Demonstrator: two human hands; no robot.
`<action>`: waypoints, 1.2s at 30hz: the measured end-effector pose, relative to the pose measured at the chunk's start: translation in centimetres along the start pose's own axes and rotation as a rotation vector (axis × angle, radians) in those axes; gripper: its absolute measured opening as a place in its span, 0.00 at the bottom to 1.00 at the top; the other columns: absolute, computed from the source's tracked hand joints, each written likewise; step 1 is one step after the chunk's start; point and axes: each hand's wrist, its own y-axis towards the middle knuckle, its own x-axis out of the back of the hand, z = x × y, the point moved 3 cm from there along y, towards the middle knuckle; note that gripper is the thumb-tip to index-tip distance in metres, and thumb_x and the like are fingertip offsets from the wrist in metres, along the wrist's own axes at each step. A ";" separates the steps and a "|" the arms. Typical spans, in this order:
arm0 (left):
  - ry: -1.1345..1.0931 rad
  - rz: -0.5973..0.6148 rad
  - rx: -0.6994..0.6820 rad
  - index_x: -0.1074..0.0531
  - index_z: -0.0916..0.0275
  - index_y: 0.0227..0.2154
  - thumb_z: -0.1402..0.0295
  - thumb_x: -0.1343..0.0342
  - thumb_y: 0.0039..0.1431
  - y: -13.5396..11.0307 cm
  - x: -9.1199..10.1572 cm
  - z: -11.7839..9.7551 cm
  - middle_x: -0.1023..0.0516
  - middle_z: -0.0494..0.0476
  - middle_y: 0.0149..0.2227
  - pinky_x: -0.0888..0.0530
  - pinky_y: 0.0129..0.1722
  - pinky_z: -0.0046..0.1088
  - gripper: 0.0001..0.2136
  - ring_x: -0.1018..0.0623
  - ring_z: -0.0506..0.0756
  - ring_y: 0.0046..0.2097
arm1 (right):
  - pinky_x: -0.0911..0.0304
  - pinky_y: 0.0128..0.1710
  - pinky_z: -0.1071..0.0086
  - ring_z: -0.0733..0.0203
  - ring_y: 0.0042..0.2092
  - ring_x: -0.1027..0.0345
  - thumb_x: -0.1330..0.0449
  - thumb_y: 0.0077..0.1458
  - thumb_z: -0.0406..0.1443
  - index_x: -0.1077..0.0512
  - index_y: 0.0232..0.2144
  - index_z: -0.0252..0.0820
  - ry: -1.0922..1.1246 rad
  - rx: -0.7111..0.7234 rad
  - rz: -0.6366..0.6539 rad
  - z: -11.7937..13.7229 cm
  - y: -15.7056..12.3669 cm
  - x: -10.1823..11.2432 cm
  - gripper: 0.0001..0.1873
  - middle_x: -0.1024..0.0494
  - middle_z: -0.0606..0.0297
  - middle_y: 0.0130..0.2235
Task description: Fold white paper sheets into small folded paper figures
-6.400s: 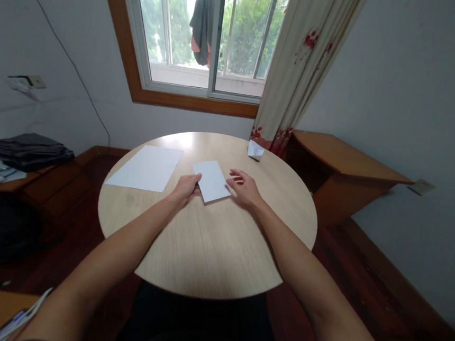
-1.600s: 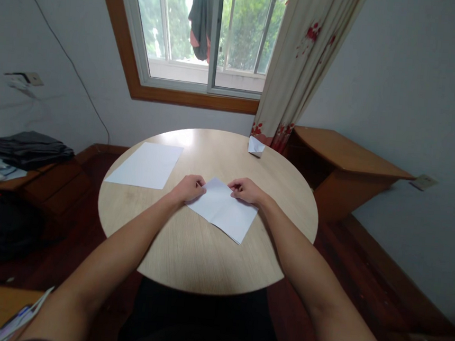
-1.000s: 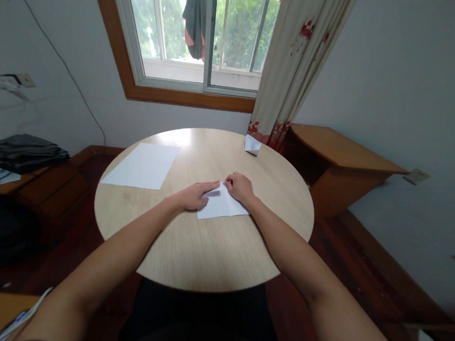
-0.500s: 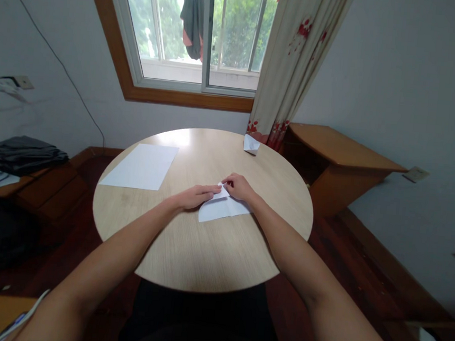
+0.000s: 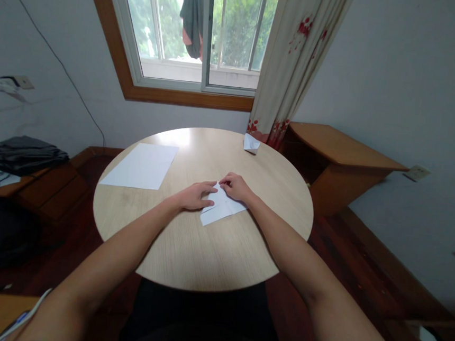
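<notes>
A folded white paper (image 5: 221, 210) lies near the middle of the round wooden table (image 5: 188, 252). My left hand (image 5: 195, 195) rests on its left part, fingers stretched flat and pressing down. On the paper's upper right edge my right hand (image 5: 237, 187) has its fingers curled, pinching a fold at the top. The two hands almost touch above the paper's top corner.
A flat white sheet (image 5: 141, 158) lies at the table's left. A small folded paper piece (image 5: 251, 143) sits at the far edge by the curtain (image 5: 290, 64). A low wooden cabinet (image 5: 338, 159) stands on the right, folded dark clothes (image 5: 22, 151) on the left.
The paper was a closed rectangle, was opened out, then folded smaller again. Over the last second both hands stayed on it and the visible paper has shrunk a little.
</notes>
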 end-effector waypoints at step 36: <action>0.383 0.002 0.004 0.30 0.64 0.51 0.52 0.47 0.55 -0.1 -0.4 0.0 0.31 0.65 0.57 0.36 0.59 0.40 0.26 0.32 0.62 0.58 | 0.35 0.46 0.66 0.59 0.44 0.29 0.37 0.47 0.35 0.22 0.36 0.38 0.141 0.042 0.060 -0.4 0.0 0.8 0.12 0.24 0.58 0.45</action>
